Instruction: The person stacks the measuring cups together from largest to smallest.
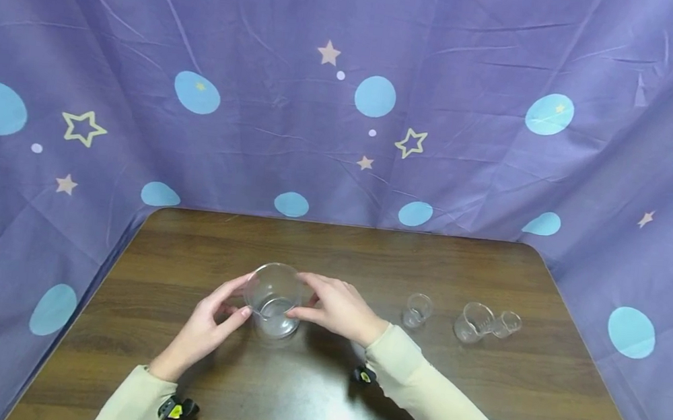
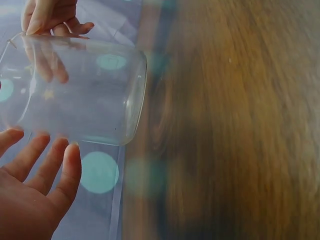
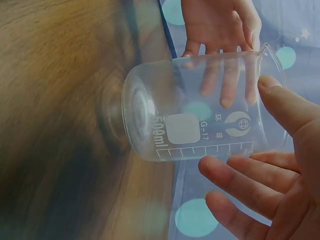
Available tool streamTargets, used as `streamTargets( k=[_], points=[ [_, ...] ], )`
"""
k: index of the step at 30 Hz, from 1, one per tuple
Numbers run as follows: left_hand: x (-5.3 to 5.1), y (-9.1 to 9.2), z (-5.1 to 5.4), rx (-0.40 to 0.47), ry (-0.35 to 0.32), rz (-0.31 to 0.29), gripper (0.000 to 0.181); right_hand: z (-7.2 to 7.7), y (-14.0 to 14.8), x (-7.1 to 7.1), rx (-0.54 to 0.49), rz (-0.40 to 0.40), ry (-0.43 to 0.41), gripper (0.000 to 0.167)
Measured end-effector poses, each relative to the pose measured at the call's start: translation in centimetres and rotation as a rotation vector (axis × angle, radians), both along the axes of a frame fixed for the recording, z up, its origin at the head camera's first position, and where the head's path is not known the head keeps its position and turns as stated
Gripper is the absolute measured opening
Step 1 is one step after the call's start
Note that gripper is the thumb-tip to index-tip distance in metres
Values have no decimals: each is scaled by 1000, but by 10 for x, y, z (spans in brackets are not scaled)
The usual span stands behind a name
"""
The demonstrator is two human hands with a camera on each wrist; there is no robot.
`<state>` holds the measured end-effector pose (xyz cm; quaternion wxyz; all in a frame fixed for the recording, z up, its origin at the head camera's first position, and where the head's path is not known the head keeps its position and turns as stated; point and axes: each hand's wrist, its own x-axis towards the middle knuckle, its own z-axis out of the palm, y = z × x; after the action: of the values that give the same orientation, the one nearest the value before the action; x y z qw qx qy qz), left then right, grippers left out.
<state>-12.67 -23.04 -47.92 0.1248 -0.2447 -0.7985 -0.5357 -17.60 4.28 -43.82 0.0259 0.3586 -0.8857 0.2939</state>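
Observation:
A large clear glass beaker (image 1: 274, 305), marked 500ml in the right wrist view, stands upright between both hands on the left part of the table. My left hand (image 1: 211, 320) holds its left side, thumb near the front of the rim and fingers curved around behind. From the right, my right hand (image 1: 336, 308) grips the upper wall with thumb and fingers spread. In the left wrist view, left fingertips touch the glass wall of the beaker (image 2: 85, 95). The right wrist view shows the right thumb against the beaker (image 3: 200, 107) close to its spout. Whether its base touches the table cannot be told.
Three smaller glass beakers stand to the right: a small beaker (image 1: 418, 310), a medium beaker (image 1: 473, 322) and another small beaker (image 1: 506, 324) close beside it. The brown wooden table (image 1: 369, 254) is bordered by a purple patterned curtain (image 1: 257, 148) behind and at both sides.

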Motion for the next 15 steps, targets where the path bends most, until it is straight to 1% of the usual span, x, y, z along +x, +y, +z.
streamTargets(
  k=[8,13,15],
  points=[
    [-3,18,-1,13,-9,-36,59,-1,21,3,-15,-8,-13,66],
    [-4,29,-3,2,-41,-43,60,-2,34,5,-29,-4,-31,66],
    [-5,33,-4,-2,-42,-42,61,-3,39,6,-34,-2,-38,66]
  ],
)
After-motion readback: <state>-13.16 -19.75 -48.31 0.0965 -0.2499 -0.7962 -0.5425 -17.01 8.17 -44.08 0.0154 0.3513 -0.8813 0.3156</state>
